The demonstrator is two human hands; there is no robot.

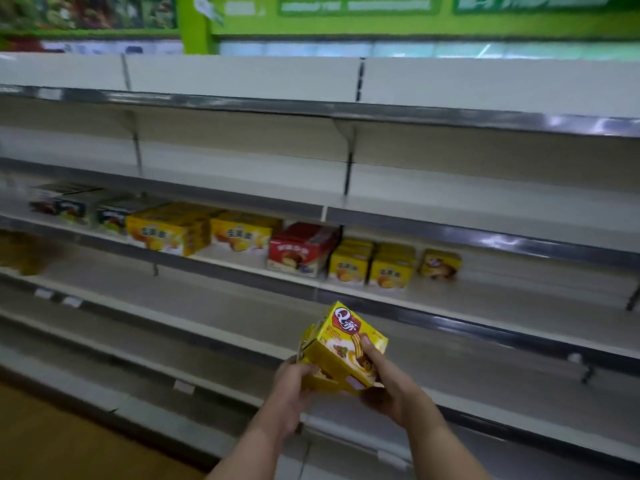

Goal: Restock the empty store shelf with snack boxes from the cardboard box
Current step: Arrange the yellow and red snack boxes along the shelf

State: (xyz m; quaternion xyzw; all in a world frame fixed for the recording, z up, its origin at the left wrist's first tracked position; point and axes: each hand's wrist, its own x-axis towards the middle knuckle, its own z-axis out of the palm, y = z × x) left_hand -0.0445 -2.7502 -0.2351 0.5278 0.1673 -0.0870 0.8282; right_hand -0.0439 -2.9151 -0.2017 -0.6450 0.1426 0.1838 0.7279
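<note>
A: What did we have in our hands at that moment?

B: We held yellow snack boxes (344,351) out in front of the shelving, both hands on them. Our left hand (294,386) gripped the lower left side, fingers curled round the edge. Our right hand (388,382) held the right side from beneath, its thumb laid across the printed front. The front box was tilted, one corner pointing up, and a second yellow box sat behind it; we could not tell whether there were more.

A: And the shelf?

B: The stocked shelf (485,299) was up and beyond our hands, partly filled. From the left we saw blurred dark boxes (79,206), then large yellow boxes (204,230) side by side, a red box (301,249), two rows of small yellow boxes (372,268), and one lone yellow box (440,264) just right of them, with bare shelf to its right.

A: Where were our boxes against all that?

B: Lower than that row and touching no shelf, held over the front edge of a lower shelf (207,327). A green wall (346,26) ran above the shelving.
</note>
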